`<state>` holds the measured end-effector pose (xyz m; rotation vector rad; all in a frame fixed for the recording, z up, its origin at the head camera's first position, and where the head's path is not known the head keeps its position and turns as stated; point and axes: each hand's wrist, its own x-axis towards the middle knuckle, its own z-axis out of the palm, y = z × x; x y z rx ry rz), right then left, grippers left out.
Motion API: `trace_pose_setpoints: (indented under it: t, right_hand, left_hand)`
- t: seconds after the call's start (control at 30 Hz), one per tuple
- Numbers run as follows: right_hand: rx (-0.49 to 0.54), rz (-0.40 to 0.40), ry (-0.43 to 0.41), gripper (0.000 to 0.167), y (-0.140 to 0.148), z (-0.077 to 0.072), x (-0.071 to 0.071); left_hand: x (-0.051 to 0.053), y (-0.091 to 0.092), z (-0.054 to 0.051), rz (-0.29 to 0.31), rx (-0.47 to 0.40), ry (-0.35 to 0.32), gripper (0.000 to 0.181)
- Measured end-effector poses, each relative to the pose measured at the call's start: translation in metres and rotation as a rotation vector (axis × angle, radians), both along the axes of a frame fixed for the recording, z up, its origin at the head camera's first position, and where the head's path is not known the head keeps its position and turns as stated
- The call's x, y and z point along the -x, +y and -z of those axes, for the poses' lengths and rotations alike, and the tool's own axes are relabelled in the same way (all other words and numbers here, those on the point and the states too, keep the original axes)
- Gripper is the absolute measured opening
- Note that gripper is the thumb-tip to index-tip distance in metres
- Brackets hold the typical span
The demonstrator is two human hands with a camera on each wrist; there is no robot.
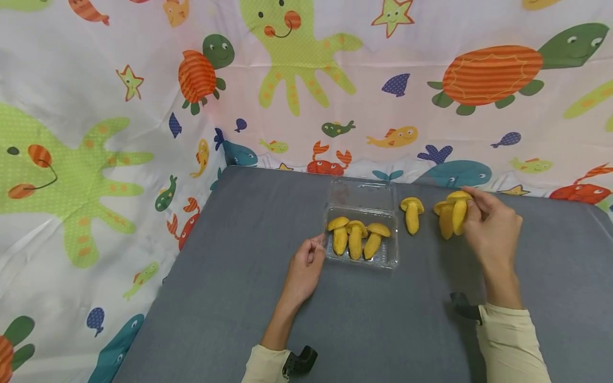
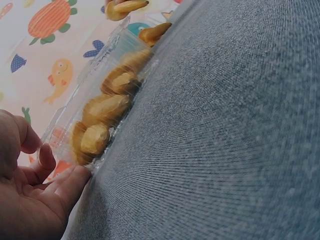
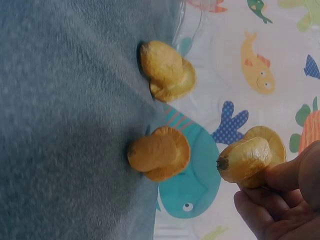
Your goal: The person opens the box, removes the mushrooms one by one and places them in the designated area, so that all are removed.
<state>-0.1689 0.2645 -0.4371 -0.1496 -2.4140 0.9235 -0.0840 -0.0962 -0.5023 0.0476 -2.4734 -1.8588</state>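
Observation:
A clear plastic clamshell box [image 1: 390, 258] lies with its lid [image 1: 361, 196] folded back. Inside it, three yellow mushrooms [image 1: 355, 242] stand side by side, caps to the back. My left hand [image 1: 305, 266] pinches the box's left edge between thumb and fingers; the left wrist view shows this hand [image 2: 37, 185] at the near corner. To the right, my right hand [image 1: 493, 229] holds a yellow mushroom [image 3: 245, 160] by its cap, raised off the table. Below it a second mushroom [image 3: 155, 152] rests on the cloth, partly covered in the head view. Another mushroom [image 1: 412, 215] lies just right of the box.
A grey cloth [image 1: 239, 276] covers the table. Behind and to the left hangs a white curtain [image 1: 297, 127] printed with sea animals, meeting the table at its back edge. Each wrist carries a dark strapped device [image 1: 300, 361].

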Motion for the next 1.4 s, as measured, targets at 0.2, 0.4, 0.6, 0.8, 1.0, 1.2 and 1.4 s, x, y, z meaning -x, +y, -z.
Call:
trace_pose_setpoints:
  t: [0.2,0.4,0.6,0.8,1.0,1.2,1.4]
  right_hand:
    - [0.015,0.033,0.001,0.031,0.010,0.000,0.000]
    - [0.020,0.075,-0.026,0.032,0.020,0.002,-0.001]
    - [0.022,0.113,-0.095,0.034,0.031,0.002,-0.002]
    - [0.008,0.145,-0.144,0.035,0.038,0.001,-0.002]
    - [-0.014,0.139,-0.190,0.036,0.043,0.004,-0.001]
    - [-0.037,0.123,-0.197,0.038,0.046,0.011,0.001]
    - [-0.063,0.098,-0.240,0.038,0.048,0.015,0.003]
  left_hand:
    - [0.000,0.000,0.002,-0.002,-0.008,0.007,0.015]
    - [-0.001,0.001,0.001,-0.008,-0.002,0.007,0.015]
    - [-0.001,0.001,0.000,-0.002,-0.003,-0.009,0.016]
    - [-0.001,0.001,0.000,-0.004,-0.016,-0.009,0.015]
    - [-0.001,0.001,-0.001,-0.003,-0.022,0.001,0.014]
    - [-0.001,0.001,-0.001,-0.012,-0.020,0.000,0.014]
    - [0.000,0.002,-0.002,-0.010,-0.016,-0.005,0.014]
